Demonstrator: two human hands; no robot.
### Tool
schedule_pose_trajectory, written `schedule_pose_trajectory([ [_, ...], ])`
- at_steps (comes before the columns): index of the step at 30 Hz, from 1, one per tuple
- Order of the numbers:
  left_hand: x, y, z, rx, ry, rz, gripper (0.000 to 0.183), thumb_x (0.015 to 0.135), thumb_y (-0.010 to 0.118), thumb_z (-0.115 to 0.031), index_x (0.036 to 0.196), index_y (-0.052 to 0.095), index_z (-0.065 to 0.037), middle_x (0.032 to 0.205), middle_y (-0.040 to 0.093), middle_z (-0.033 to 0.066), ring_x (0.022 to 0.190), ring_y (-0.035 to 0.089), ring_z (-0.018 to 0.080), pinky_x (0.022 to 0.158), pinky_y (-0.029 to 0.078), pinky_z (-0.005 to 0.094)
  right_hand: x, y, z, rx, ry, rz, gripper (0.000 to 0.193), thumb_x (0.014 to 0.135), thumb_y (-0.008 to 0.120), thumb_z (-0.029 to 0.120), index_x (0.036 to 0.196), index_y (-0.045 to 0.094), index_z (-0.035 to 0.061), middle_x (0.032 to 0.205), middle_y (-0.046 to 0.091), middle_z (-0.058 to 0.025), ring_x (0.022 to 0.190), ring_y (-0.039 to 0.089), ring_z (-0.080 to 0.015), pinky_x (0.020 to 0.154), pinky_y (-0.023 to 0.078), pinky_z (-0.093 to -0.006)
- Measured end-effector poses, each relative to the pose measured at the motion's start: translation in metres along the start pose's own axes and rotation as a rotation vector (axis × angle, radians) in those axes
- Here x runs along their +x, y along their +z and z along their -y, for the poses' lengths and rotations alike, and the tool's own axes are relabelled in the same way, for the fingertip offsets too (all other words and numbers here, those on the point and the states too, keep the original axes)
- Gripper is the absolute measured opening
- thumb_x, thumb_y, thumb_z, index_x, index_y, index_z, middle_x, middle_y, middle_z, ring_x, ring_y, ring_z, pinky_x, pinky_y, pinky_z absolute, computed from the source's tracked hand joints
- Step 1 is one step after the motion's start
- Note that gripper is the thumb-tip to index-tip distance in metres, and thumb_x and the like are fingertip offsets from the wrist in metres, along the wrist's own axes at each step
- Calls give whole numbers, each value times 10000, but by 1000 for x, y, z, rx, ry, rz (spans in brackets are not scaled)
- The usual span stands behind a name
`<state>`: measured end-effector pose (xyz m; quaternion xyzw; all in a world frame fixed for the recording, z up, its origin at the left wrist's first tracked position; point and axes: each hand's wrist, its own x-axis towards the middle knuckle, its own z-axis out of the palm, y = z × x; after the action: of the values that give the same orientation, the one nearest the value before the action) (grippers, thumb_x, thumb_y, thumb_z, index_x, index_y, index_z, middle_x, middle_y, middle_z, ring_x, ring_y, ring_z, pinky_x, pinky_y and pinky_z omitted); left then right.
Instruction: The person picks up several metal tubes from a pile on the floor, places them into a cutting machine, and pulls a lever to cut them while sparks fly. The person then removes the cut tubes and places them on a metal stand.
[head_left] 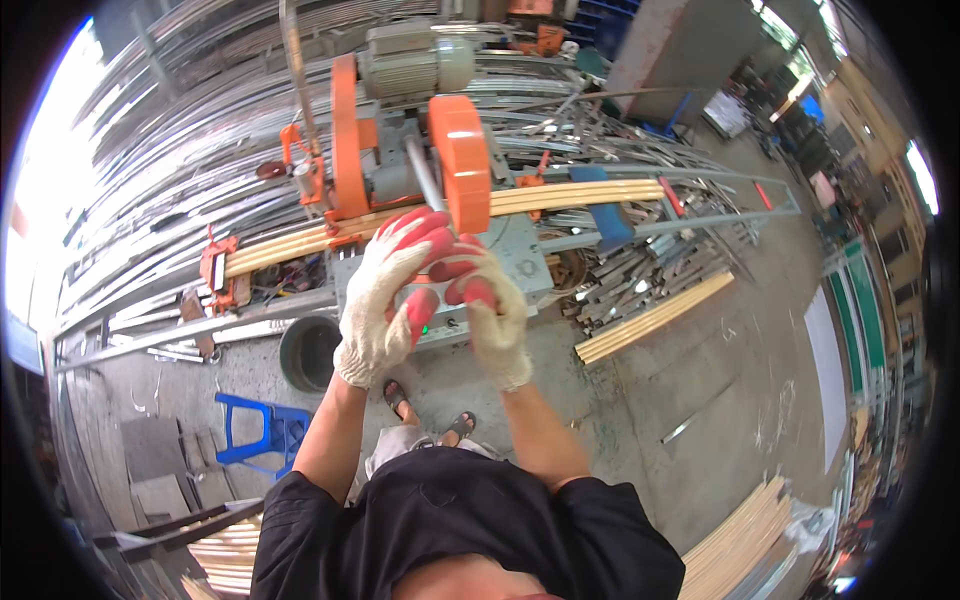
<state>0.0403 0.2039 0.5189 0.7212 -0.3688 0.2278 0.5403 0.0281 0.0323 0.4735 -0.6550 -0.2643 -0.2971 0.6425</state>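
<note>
Left hand: the left hand [380,300] wears a white knit glove with red fingertips; it is held up in front of the saw, fingers bent, touching the right hand; its grip is partly closed, and I cannot tell if anything is inside it
Right hand: the right hand [488,305] wears the same kind of glove; its fingers curl against the left glove, as if tugging it; its grip holds no tool
Saw: the big orange and grey metal cutting saw [400,130] stands just past the hands, with a round orange guard [462,160]
Wood strips: long pale wooden strips [560,198] lie across the saw surface, under the guard, not touched by either hand
What could go wrong: the hands are near the guard, so a loose glove could catch if the saw were running; I cannot tell if it runs; open sandals [428,412] leave toes bare near scrap metal
Counts: two gloved hands; one saw; one blue plastic stool [262,432]; one dark round bucket [308,352]; three more stacks of wooden strips on the floor
</note>
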Motion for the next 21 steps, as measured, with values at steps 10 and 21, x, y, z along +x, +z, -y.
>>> schedule_pose_trajectory([
  [10, -4, 64, 1, -4, -52, 179, 270, 806, 689, -137, 1060, 737, -58, 1176, 715, 159, 1236, 601, 398, 1124, 420, 515, -55, -1, -27, 100, 227, -81, 217, 909, 700, 191, 1043, 700, 21, 1037, 727, -109, 980, 688, -236, 843, 539, -373],
  [21, -11, 81, 3, 0, 13, 4, 347, 871, 580, -281, 998, 722, 10, 1082, 711, 175, 1126, 634, 377, 1082, 424, 484, -41, -18, -9, -8, 124, 40, 259, 864, 659, 244, 1046, 702, 64, 1085, 709, -165, 1065, 648, -394, 952, 475, -483],
])
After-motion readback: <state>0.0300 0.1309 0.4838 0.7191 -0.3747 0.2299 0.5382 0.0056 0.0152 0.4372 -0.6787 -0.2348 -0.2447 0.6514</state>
